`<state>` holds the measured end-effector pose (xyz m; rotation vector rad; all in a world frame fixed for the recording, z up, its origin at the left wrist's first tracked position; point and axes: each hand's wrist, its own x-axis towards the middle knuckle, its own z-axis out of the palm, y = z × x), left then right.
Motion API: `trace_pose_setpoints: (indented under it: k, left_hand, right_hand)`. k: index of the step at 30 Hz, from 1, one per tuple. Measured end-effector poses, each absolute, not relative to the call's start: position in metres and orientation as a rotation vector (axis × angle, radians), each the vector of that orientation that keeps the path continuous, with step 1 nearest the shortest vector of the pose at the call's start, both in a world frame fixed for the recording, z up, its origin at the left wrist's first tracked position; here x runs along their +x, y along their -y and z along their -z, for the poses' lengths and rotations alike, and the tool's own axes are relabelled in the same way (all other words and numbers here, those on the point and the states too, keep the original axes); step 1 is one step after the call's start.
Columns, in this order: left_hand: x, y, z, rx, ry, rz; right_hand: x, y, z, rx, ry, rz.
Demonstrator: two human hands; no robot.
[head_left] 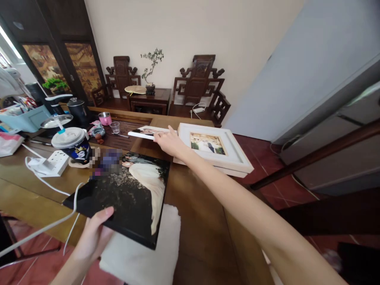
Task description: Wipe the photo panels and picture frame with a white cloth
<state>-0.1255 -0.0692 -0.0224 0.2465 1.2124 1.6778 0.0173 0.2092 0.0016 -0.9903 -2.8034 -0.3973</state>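
Observation:
My left hand (99, 227) grips the near edge of a black photo panel (127, 198), thumb on top and fingers underneath. The panel's picture shows a long pale dress on a dark ground, and it is held tilted over the table. Farther off, my right hand (170, 140) is closed on the right end of a thin white-edged photo panel (145, 132); part of that panel is hidden behind the hand. Just right of it lie stacked white picture frames (237, 154), the top one with a small photo of two people. A folded white towel (169, 237) lies beneath the black panel.
On the wooden table's left stand a lidded drink cup (74, 146) with a straw, a white power strip (56, 164), a pink mug (105, 118), a clear cup (114, 127) and a blue bin (25, 118). A white cable (50, 229) crosses by the left hand. Carved chairs (202, 83) stand behind.

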Motion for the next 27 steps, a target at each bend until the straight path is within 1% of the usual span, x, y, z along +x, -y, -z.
trace_pose_setpoints:
  k: [5,12,17,22,27]
  left_hand:
    - [-0.131,0.036,0.012,0.297,-1.105,-1.703]
    - [-0.13,-0.018,0.021,0.367,-1.012,-1.721]
    - [-0.129,-0.047,0.027,0.398,-1.0,-1.776]
    - [-0.127,-0.075,0.029,0.286,-0.945,-1.767]
    - [-0.123,-0.103,0.037,0.236,-0.88,-1.737]
  right_hand:
    - [0.024,-0.214,-0.022,-1.041,2.785,0.308]
    - [0.022,-0.212,-0.031,-1.071,2.79,0.299]
    - [0.022,-0.206,-0.03,-1.069,2.794,0.302]
    - [0.018,-0.197,-0.025,-1.051,2.771,0.282]
    - [0.012,-0.193,-0.011,-1.035,2.72,0.363]
